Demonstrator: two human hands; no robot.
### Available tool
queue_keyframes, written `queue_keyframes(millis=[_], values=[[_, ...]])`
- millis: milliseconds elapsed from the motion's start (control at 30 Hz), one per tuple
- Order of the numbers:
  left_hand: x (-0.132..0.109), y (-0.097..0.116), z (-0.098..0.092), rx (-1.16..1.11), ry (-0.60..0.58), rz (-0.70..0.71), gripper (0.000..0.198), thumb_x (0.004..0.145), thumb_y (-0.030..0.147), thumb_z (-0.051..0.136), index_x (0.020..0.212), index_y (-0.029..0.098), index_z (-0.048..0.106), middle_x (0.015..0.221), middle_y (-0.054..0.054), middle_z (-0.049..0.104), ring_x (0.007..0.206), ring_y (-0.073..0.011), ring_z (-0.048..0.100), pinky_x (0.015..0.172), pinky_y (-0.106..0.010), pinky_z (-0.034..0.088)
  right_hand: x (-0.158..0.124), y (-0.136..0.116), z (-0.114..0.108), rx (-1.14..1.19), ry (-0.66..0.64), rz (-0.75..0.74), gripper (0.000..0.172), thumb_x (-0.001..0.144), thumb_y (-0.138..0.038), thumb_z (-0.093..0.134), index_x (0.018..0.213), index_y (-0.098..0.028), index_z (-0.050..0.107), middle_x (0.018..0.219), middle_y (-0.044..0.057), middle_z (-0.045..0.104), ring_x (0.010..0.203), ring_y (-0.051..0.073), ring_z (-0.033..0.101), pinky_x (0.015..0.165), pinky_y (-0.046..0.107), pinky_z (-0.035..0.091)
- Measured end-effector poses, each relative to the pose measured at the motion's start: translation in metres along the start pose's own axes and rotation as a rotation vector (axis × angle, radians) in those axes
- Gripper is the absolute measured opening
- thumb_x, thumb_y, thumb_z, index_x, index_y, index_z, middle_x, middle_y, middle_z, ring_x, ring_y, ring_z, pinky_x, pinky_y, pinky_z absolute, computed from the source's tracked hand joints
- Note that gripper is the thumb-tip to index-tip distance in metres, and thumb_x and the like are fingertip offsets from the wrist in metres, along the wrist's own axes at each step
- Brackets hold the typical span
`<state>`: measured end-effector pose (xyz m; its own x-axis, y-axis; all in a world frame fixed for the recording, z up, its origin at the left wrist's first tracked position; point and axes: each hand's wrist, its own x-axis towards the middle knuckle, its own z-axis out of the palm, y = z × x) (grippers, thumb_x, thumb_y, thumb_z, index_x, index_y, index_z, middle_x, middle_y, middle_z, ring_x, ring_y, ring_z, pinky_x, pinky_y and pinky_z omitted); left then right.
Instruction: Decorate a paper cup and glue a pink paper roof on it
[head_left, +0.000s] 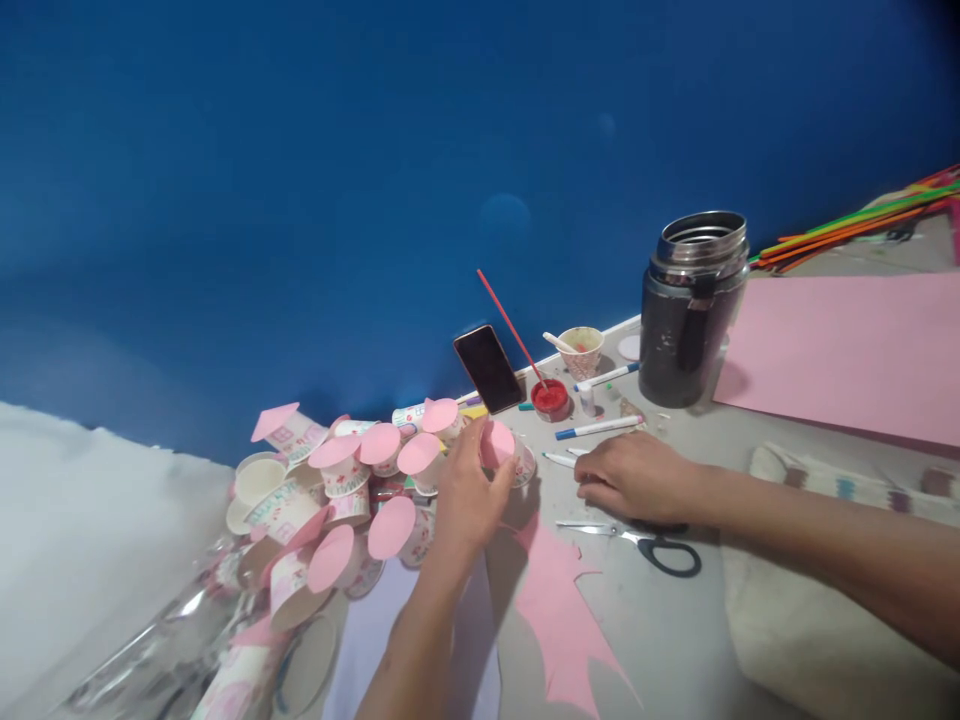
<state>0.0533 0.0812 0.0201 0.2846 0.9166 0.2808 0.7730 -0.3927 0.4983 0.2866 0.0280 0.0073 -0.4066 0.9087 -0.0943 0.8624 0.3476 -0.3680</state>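
Observation:
My left hand (469, 490) grips a small paper cup with a pink paper disc on it (504, 450), held just off the table beside a heap of similar pink-capped cups (352, 490). My right hand (637, 475) rests knuckles up on the table with its fingers curled under, close to a white marker pen (561, 459); what is in it, if anything, is hidden. Black-handled scissors (652, 545) lie just in front of it. A pink paper offcut (559, 610) lies between my forearms.
A phone (489, 368) leans on the blue wall. Beside it stand a red paint pot with a red stick (550, 396), a paper cup holding a spoon (581, 350), a metal flask (691, 305), a pink sheet (847, 350), coloured straws (862, 220) and a folded cloth (825, 560).

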Motion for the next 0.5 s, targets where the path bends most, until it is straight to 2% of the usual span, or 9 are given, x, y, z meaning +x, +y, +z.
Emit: queue_keyframes(millis=[100,233,400,500], values=[[0.0020,-0.0007,0.0004,0.045,-0.077,0.047,0.044,0.090,0.028,0.063,0.133,0.016,0.063,0.143,-0.017,0.065,0.138,-0.0335,0.057,0.119,-0.052,0.041,0.0005,0.0001,-0.0008,-0.002,-0.010,0.001,0.024,0.099,-0.032,0.055,0.098,-0.022,0.077,0.099,0.009,0.082,0.093,0.029,0.074,0.070,0.033,0.039],[0.0013,-0.0029,0.0011,0.047,-0.138,0.027,0.047,0.093,0.031,0.061,0.138,0.018,0.060,0.150,-0.016,0.061,0.143,-0.0332,0.053,0.121,-0.054,0.039,-0.0002,0.0003,-0.0019,-0.002,-0.018,-0.004,0.024,0.099,-0.033,0.055,0.098,-0.022,0.077,0.098,0.009,0.081,0.092,0.029,0.074,0.070,0.033,0.038],[-0.0043,-0.0012,-0.0021,0.028,-0.159,0.001,0.063,0.094,0.037,0.064,0.152,0.019,0.048,0.163,-0.016,0.047,0.154,-0.0333,0.039,0.126,-0.055,0.032,-0.0003,0.0024,-0.0017,-0.002,0.004,-0.014,0.026,0.101,-0.034,0.053,0.099,-0.023,0.076,0.097,0.009,0.081,0.091,0.028,0.073,0.069,0.034,0.037],[-0.0053,-0.0014,-0.0056,-0.001,-0.110,0.011,0.065,0.094,0.041,0.065,0.152,0.019,0.047,0.164,-0.016,0.044,0.156,-0.0332,0.035,0.126,-0.055,0.031,0.0010,0.0064,-0.0001,0.014,0.064,-0.001,0.027,0.102,-0.033,0.052,0.097,-0.024,0.076,0.095,0.007,0.081,0.089,0.027,0.073,0.068,0.033,0.037]])
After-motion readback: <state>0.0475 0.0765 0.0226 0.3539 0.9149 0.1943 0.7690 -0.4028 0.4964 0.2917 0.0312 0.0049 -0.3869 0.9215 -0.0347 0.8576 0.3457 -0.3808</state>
